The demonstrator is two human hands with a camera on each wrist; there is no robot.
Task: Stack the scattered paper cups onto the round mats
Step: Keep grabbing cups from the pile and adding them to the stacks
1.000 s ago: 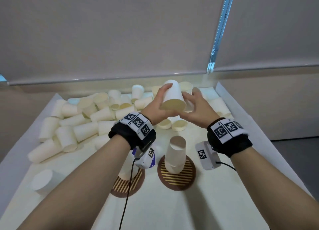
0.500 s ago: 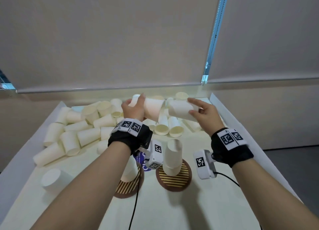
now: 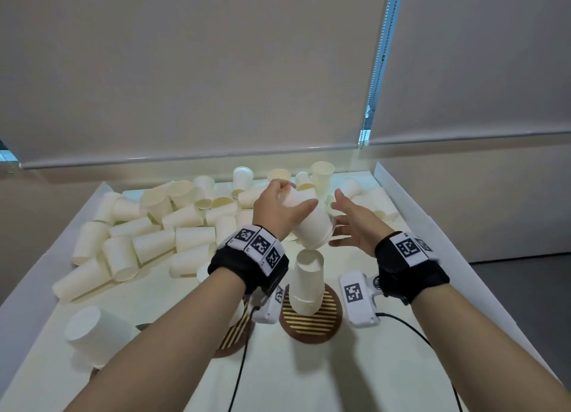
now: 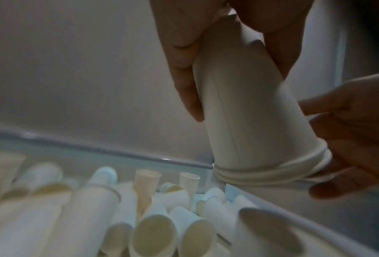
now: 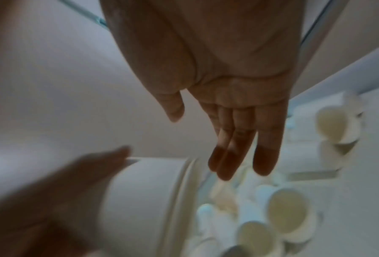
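Observation:
My left hand grips a few nested white paper cups, mouths down and tilted, just above the cup stack on the right round striped mat. The left wrist view shows my fingers and thumb curled round those nested cups. My right hand is open beside their rim, fingers straight, holding nothing; its fingers hang by the cup rim. The left round mat is mostly hidden under my left wrist.
Several loose cups lie heaped across the back and left of the white tray. One upturned cup stands alone at the front left. Wrist camera cables trail over the tray floor near the mats.
Half a second ago each hand held one cup apart. Now the cups sit nested in my left hand, my right hand has let go, and both hands have come nearer the stack.

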